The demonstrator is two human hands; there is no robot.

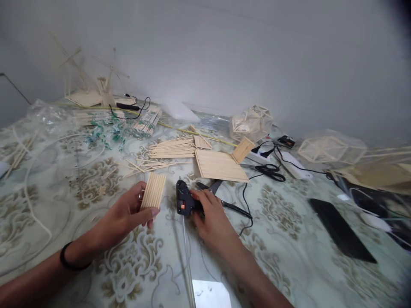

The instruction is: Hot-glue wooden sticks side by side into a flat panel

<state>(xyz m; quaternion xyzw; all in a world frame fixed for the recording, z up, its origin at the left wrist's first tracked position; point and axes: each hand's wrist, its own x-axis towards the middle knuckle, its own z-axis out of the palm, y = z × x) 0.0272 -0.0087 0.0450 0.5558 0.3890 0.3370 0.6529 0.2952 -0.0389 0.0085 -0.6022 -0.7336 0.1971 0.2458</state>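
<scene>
A small panel of wooden sticks side by side (154, 191) is tilted up between the thumb and fingers of my left hand (133, 207). To its right lies a black glue gun (183, 199), its nozzle pointing away from me and a long clear glue stick (188, 261) running out of its back toward me. My right hand (208, 214) is closed round the glue gun's handle, which the fingers partly hide. Panel and nozzle are apart. Black-handled pliers (236, 209) lie just beyond my right hand.
Loose sticks (171, 148) and a larger wooden panel (221, 166) lie ahead. Black scissors (271, 172), a power strip (260, 157) and a dark phone (342, 231) are to the right. Wrapped stick bundles (147, 122) and stick models (252, 122) stand farther back.
</scene>
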